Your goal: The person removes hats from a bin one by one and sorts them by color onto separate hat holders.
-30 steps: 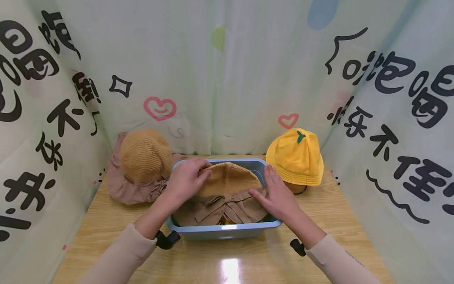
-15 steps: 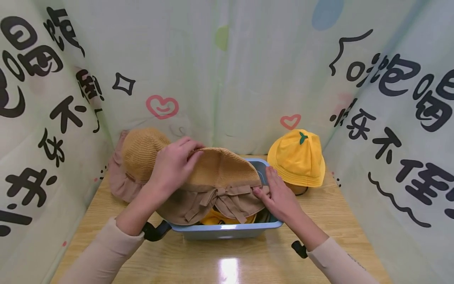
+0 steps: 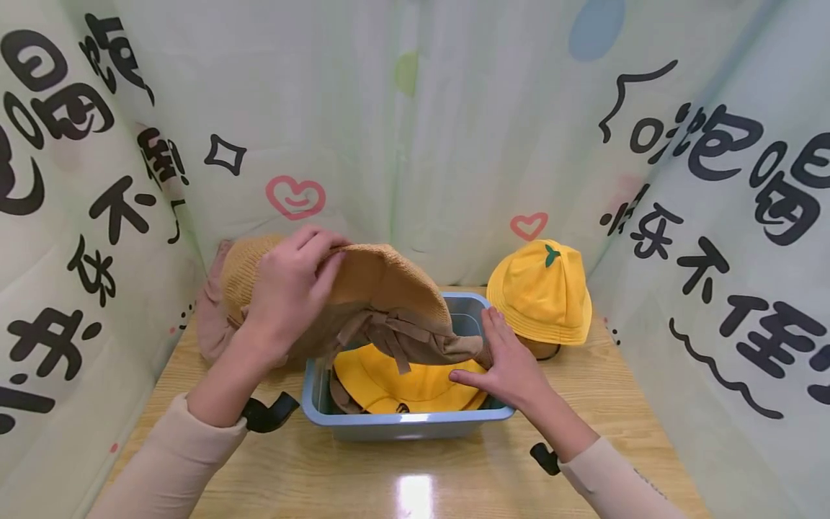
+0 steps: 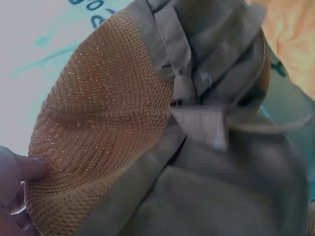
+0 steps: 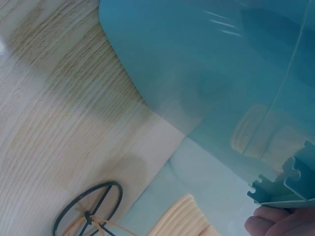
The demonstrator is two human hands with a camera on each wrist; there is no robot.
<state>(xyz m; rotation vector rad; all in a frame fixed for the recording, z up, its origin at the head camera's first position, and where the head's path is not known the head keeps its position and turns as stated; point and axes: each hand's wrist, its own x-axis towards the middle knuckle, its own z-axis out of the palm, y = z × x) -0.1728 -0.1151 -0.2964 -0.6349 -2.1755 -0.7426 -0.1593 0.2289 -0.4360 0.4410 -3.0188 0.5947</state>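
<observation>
My left hand [image 3: 288, 281] pinches the edge of a sun hat's tan knitted crown [image 4: 93, 108]. This hat [image 3: 392, 285] has a brown brim with a bow and is tilted up over the bin's left half, its brim hanging low. Below it, a yellow bucket hat [image 3: 376, 371] lies in the blue plastic bin [image 3: 402, 430]. My right hand [image 3: 512, 364] rests on the bin's right rim, fingers straight and thumb spread over the inside. In the right wrist view, its fingertips [image 5: 266, 223] lie right at the rim's corner.
Behind my left hand stands another knitted hat [image 3: 243, 270] with a pinkish-brown brim. A yellow bucket hat [image 3: 538, 292] with a green sprout sits at the back right, by a black wire ring [image 5: 115, 196]. Printed curtains [image 3: 363, 144] enclose the wooden table [image 3: 311, 476] on three sides.
My left hand has moved left and up, raising the knitted sun hat out of the bin. The yellow hat beneath has come into sight. My right hand has stayed at the rim.
</observation>
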